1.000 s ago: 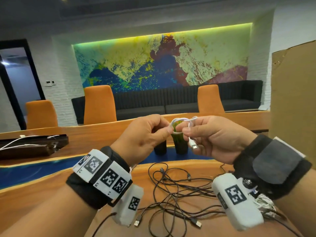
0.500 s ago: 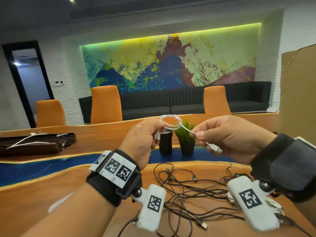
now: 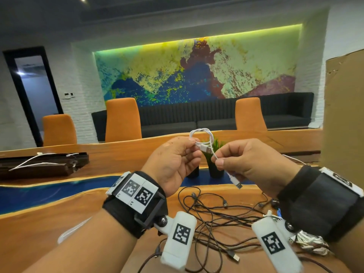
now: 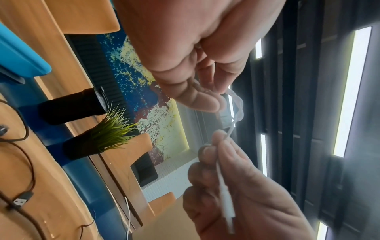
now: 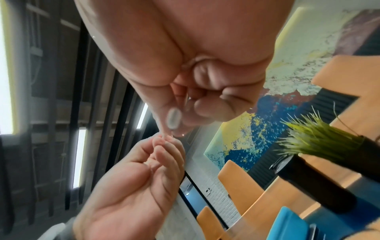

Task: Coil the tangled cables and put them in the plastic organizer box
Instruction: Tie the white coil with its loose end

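Observation:
A short white cable [image 3: 204,137] is wound into a small coil, held up above the wooden table [image 3: 39,233]. My left hand [image 3: 175,160] pinches the coil at its left side. My right hand [image 3: 242,162] pinches the cable's loose end, and its USB plug [image 3: 236,183] hangs below the fingers. In the left wrist view the white cable [image 4: 238,110] runs from my left fingers down into my right hand [image 4: 236,186]. The right wrist view shows the plug tip [image 5: 173,118] head-on. A tangle of black cables [image 3: 212,219] lies on the table below. No organizer box is visible.
A small potted plant [image 3: 214,164] and a black cylinder [image 3: 192,174] stand behind my hands. A dark tray with white cables [image 3: 39,164] lies far left. A cardboard panel [image 3: 342,115] rises at right. A white bundle [image 3: 309,241] sits under my right wrist.
The hands parted slightly and rose. The right hand drew the cable's free end out and down from the coil, so the plug now hangs below it.

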A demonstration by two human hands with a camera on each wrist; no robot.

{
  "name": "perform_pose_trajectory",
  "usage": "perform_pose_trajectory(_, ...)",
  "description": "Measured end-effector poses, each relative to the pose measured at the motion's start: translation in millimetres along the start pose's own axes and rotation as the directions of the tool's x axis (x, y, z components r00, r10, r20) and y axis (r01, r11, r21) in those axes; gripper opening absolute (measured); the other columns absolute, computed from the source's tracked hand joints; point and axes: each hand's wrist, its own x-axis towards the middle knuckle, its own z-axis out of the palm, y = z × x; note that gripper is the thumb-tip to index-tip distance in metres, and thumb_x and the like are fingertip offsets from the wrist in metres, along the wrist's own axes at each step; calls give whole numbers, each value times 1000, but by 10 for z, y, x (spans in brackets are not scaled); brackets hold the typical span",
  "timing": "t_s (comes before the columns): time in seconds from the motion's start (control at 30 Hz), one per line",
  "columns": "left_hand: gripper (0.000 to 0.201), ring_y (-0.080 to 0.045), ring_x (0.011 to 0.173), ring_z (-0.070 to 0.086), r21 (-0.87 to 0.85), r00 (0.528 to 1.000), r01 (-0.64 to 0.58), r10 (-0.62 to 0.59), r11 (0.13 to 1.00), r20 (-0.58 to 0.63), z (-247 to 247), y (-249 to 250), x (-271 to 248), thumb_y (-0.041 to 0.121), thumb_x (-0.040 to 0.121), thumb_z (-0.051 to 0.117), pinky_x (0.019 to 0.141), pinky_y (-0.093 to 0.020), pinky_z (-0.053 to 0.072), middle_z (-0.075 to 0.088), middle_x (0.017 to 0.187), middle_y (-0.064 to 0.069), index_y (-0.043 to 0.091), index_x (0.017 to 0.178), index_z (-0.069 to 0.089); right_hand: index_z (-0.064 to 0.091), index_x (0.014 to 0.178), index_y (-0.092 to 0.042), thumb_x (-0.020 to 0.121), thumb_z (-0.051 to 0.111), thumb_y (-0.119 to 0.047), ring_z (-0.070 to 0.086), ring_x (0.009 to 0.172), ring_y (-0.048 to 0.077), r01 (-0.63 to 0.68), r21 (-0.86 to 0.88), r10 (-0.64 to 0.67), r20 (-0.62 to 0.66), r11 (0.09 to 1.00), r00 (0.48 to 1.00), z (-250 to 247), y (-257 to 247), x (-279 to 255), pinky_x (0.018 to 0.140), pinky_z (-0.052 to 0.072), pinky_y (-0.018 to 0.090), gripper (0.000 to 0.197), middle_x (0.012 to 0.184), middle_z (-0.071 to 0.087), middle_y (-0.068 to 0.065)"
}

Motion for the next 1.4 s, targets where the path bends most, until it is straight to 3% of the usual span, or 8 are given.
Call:
perform_pose_trajectory(0.23,13,-9,57,64,-148,986,158,-148,976,78,48,-63,-57,14,93,62,53,-16,55,66,73,-6,3,93,68,73,92,-8,88,68,-12,56,60,13,19,37,-20,31,999,999,67,94,13,54,46,23,8,71,69,7)
perform_pose_trajectory(0.43,12,-7,59,51,207,962,199,-231,958,145,-10,32,-95,22,90,61,54,-19,35,60,73,2,14,86,69,76,87,-17,87,72,-22,64,74,17,162,-248,-156,46,955,987,26,42,140,70,56,37,6,79,72,-2)
perform_pose_trajectory(0.7,20,-27,76,68,521,986,-98,12,848,165,150,106,-153,12,93,60,63,-29,49,74,88,-20,-4,105,62,74,75,-20,84,75,-20,64,69,17,272,-366,-361,-200,890,911,45,60,107,64,58,45,9,71,69,-3)
perform_pose_trajectory(0.9,13,-7,60,61,618,970,-238,220,749,107,130,3,-81,14,96,61,58,-23,50,68,71,-3,8,88,69,75,88,-22,88,69,-18,63,86,9,278,-342,-354,-183,898,917,0,90,-16,78,57,34,8,89,69,-7)
perform_pose_trajectory(1.07,19,-6,64,55,791,931,-332,313,513,188,141,-85,-75,22,102,51,54,-14,44,63,76,0,14,92,66,74,92,-27,87,69,-27,55,95,6,365,-543,-522,-164,756,837,49,9,-19,79,48,23,8,99,59,-12)
perform_pose_trajectory(1.2,26,-11,75,55,755,963,-256,224,604,148,166,-130,-91,23,105,43,57,-16,43,62,87,-3,10,99,64,75,101,-23,90,65,-27,53,91,15,239,-810,-561,-130,536,817,153,112,34,75,51,37,15,98,59,-6)
perform_pose_trajectory(1.3,25,-9,76,54,639,984,-177,130,749,120,166,-151,-144,23,106,41,59,-17,44,62,88,-1,13,99,63,75,93,-18,90,66,-21,57,87,15,321,-684,-553,-144,655,821,185,226,60,75,54,39,10,93,62,-5)
perform_pose_trajectory(1.4,21,-17,79,57,725,932,-356,279,589,231,65,-196,-114,24,105,44,68,-34,50,64,88,-4,17,97,62,72,87,-16,90,66,-16,64,91,19,195,-161,-224,-194,968,955,192,162,56,79,55,36,6,90,68,1)
